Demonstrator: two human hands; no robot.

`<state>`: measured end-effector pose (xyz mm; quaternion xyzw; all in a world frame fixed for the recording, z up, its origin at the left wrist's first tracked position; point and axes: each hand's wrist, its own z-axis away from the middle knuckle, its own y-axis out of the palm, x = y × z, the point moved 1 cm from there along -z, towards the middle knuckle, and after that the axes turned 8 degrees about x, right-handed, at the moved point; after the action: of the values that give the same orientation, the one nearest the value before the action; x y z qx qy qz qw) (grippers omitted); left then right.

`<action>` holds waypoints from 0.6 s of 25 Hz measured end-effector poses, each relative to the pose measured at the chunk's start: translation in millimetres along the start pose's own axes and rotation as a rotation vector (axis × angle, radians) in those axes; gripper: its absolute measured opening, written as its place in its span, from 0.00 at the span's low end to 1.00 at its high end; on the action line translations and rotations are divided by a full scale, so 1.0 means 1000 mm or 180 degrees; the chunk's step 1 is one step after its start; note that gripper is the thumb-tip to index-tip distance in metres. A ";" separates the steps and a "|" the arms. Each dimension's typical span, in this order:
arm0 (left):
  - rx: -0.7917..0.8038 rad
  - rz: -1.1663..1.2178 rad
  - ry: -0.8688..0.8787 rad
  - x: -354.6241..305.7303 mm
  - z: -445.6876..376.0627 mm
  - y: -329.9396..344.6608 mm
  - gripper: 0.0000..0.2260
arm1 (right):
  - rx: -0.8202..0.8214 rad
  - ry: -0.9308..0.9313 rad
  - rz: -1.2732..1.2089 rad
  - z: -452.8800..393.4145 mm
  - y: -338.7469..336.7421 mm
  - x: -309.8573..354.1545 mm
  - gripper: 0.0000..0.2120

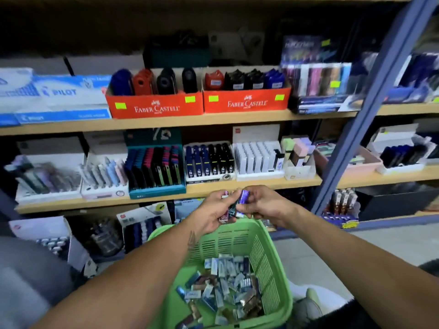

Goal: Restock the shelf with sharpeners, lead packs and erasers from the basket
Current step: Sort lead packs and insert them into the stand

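Both hands are up over the green basket (273, 264), right in front of the middle shelf (237, 186). The left hand (215, 210) grips a small bunch of lead packs (229, 211), fingers curled round them. The right hand (260, 203) pinches a purple pack (244, 195) at the top of that bunch. Down in the basket, a heap of small packs (225, 283) lies loose.
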<state>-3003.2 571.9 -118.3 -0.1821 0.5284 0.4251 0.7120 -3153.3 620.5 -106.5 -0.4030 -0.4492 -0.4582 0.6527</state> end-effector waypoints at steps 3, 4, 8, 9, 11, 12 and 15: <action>0.0137 -0.0068 0.0150 -0.035 0.004 0.019 0.17 | -0.0192 -0.0241 0.0121 0.015 -0.019 0.028 0.14; 0.0197 -0.0064 0.0186 -0.046 0.005 0.027 0.17 | -0.0305 -0.0268 0.0146 0.020 -0.025 0.036 0.16; 0.0399 -0.0032 0.0472 -0.095 0.007 0.066 0.18 | -0.0918 -0.0532 0.0079 0.049 -0.053 0.079 0.11; 0.0455 -0.0004 0.0570 -0.110 0.008 0.075 0.17 | -0.1018 -0.0647 0.0059 0.058 -0.061 0.094 0.08; 0.0543 0.0017 0.0708 -0.136 0.010 0.092 0.17 | -0.1077 -0.0817 -0.0098 0.074 -0.074 0.120 0.05; 0.0591 0.0036 0.0731 -0.148 0.012 0.101 0.17 | -0.1063 -0.0887 -0.0195 0.082 -0.081 0.132 0.05; 0.0746 0.0237 0.0694 -0.180 0.013 0.122 0.19 | -0.0986 -0.1058 -0.0279 0.103 -0.103 0.161 0.08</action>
<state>-3107.8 576.3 73.4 -0.1231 0.6548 0.3645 0.6505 -3245.8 652.3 87.5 -0.5484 -0.4918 -0.4768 0.4796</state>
